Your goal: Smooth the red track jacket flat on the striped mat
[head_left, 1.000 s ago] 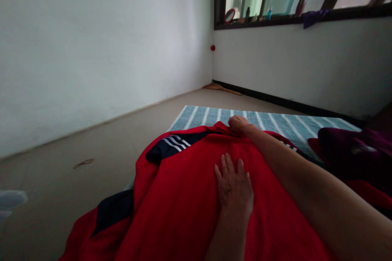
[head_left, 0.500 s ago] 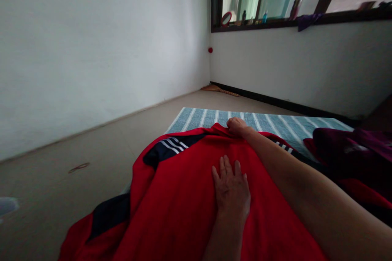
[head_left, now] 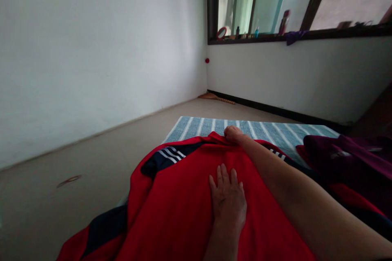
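A red garment (head_left: 180, 208) with navy panels and white stripes lies spread over a blue and white striped mat (head_left: 263, 130). My left hand (head_left: 227, 200) rests flat on the red fabric, fingers stretched out and close together. My right hand (head_left: 233, 133) reaches further, to the garment's far edge, with its fingers curled and pinching the red cloth there. My right forearm crosses the garment from the lower right.
A pile of dark purple and red clothes (head_left: 346, 163) lies at the right on the mat. Bare grey floor (head_left: 79, 179) runs left to the white wall. A broom (head_left: 216, 98) lies in the far corner. Bottles and a small mirror stand on the window ledge (head_left: 245, 36).
Both hands keep their places on the garment. The view has tipped slightly, so everything sits a little lower and further left in the picture.
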`<action>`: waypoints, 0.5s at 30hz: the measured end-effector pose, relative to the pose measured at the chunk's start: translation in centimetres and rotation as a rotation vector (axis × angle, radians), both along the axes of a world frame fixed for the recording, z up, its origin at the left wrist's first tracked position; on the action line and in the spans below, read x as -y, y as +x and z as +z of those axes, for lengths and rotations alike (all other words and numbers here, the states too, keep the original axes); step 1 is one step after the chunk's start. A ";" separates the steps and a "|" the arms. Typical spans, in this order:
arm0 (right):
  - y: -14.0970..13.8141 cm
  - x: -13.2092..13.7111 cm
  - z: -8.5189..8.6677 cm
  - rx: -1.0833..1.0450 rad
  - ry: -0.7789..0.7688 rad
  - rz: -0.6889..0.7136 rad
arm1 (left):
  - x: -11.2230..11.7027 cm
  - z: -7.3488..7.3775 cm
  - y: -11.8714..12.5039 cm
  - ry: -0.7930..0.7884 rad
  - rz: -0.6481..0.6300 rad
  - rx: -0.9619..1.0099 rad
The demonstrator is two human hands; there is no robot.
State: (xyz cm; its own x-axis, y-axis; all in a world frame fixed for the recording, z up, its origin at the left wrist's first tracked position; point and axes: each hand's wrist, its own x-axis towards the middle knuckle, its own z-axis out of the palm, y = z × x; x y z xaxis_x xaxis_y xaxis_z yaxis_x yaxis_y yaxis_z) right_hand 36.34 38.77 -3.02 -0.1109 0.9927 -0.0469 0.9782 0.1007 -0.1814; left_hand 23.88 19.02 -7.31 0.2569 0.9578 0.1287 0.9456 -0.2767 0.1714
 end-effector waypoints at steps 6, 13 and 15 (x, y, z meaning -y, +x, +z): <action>2.0 -0.7 0.7 -0.050 -0.087 -0.062 | -0.3 0.1 0.0 -0.057 0.002 -0.011; 3.1 -1.0 0.3 -0.079 -0.164 -0.103 | -0.2 -0.1 0.0 -0.007 0.004 0.009; 2.9 -1.2 -0.1 -0.082 -0.181 -0.104 | -0.2 -0.3 0.1 -0.010 0.017 0.008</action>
State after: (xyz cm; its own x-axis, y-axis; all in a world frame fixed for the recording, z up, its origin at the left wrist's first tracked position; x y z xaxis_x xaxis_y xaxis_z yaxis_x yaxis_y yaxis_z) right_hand 39.22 39.96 -3.07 -0.0197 0.9753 -0.2201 0.9628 -0.0409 -0.2672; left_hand 23.98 19.26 -7.58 0.2399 0.9632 0.1211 0.9487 -0.2591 0.1812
